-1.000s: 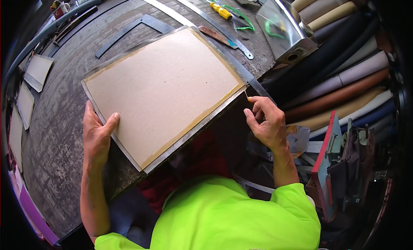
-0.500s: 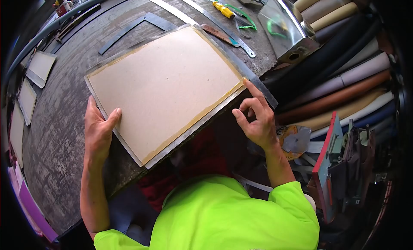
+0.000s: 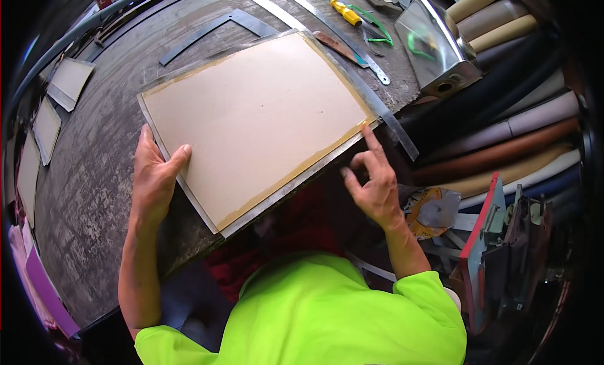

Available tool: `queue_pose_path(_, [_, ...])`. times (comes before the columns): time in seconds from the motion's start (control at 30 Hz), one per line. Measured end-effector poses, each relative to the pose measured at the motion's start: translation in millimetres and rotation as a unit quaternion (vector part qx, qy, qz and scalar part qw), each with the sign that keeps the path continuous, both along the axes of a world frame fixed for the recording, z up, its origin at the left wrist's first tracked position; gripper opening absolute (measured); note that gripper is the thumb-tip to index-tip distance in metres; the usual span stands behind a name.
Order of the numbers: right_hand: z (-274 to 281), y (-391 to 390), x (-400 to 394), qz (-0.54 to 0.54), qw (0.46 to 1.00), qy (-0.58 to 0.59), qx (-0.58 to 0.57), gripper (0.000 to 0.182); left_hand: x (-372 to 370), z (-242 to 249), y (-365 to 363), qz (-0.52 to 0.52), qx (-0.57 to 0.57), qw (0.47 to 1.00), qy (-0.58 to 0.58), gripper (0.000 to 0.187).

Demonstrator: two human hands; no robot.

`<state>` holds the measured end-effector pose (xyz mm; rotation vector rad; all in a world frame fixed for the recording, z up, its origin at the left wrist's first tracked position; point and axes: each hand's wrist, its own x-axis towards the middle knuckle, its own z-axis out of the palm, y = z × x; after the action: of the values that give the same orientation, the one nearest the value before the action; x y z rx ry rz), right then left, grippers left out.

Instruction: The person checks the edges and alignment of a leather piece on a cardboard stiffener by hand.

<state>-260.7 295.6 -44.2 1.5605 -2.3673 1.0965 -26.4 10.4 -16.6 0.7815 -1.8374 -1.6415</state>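
A rectangular beige board (image 3: pixel 261 126) with brownish-yellow strips along its edges lies at a slant over the workbench's front edge, on a slightly larger grey sheet. My left hand (image 3: pixel 156 170) grips the board's left side, thumb on top and fingers beneath. At the right corner, the index fingertip of my right hand (image 3: pixel 376 179) touches the yellow strip, while its other fingers are curled with a gap to the thumb. A steel ruler (image 3: pixel 399 135) sticks out from beside the board's right edge.
On the workbench (image 3: pixel 94 195) are a metal square (image 3: pixel 195 38), a brown-handled knife (image 3: pixel 336 47), a yellow-handled tool (image 3: pixel 346 13) and a metal can (image 3: pixel 437 50). Smaller panels (image 3: pixel 70 82) line the left. Material rolls (image 3: pixel 503 138) and a red-edged board (image 3: pixel 481 220) stand right.
The view has shifted, so the bench and its tools appear further right and slightly higher. My left hand keeps its grip, and my right index finger stays at the board's right corner.
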Motion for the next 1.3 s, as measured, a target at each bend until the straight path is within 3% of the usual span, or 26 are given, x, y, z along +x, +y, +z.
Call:
queue_pose_path(0.27, [4,-23,93,0.139,0.979,0.130,0.077,0.024,4,-1,-3,-0.004,0.005,1.000,-0.023,0.060])
queue_pose_path(0.37, [11,-25,91,0.311,0.948,-0.054,0.024,0.023,0,-4,-20,0.052,0.140,0.987,0.064,0.068])
queue_pose_path(0.4, [14,-20,79,0.377,0.915,-0.141,0.013,0.023,1,-2,-31,0.067,0.117,0.990,0.049,0.071])
queue_pose_path(0.47, [29,-1,48,0.392,0.887,-0.239,-0.040,0.024,0,4,-57,0.098,0.075,0.992,0.023,0.077])
queue_pose_path(0.5, [32,11,31,0.342,0.902,-0.254,-0.071,0.023,-5,12,-69,0.107,0.051,0.993,-0.005,0.077])
queue_pose_path(0.57, [40,36,-2,0.203,0.940,-0.248,-0.115,0.019,-14,28,-106,0.010,0.069,0.995,-0.067,0.072])
queue_pose_path(0.67, [51,65,-51,-0.057,0.987,-0.103,-0.107,0.019,-39,50,-149,-0.095,0.049,0.978,-0.178,0.067])
queue_pose_path(0.8, [66,87,-114,-0.186,0.982,-0.007,-0.012,0.018,-87,60,-173,-0.223,0.041,0.942,-0.247,0.060])
queue_pose_path(0.87, [65,97,-147,-0.198,0.978,0.052,0.039,0.018,-118,52,-176,-0.259,0.055,0.932,-0.249,0.057])
queue_pose_path(0.97, [63,101,-188,-0.170,0.981,0.028,0.090,0.022,-160,53,-154,-0.249,0.000,0.938,-0.239,0.054])
queue_pose_path(1.03, [55,98,-215,-0.131,0.979,0.077,0.140,0.024,-178,57,-146,-0.253,-0.072,0.931,-0.253,0.058])
queue_pose_path(1.1, [41,92,-244,-0.076,0.977,0.125,0.156,0.031,-192,65,-139,-0.234,-0.128,0.914,-0.307,0.069])
queue_pose_path(1.2, [57,65,-264,-0.102,0.934,0.052,0.337,0.031,-198,94,-128,-0.311,-0.182,0.849,-0.387,0.081])
queue_pose_path(1.27, [57,61,-282,-0.075,0.928,0.042,0.363,0.038,-190,106,-125,-0.273,-0.251,0.851,-0.373,0.097])
queue_pose_path(1.3, [62,57,-286,-0.059,0.922,0.036,0.381,0.040,-184,115,-123,-0.279,-0.198,0.867,-0.362,0.093])
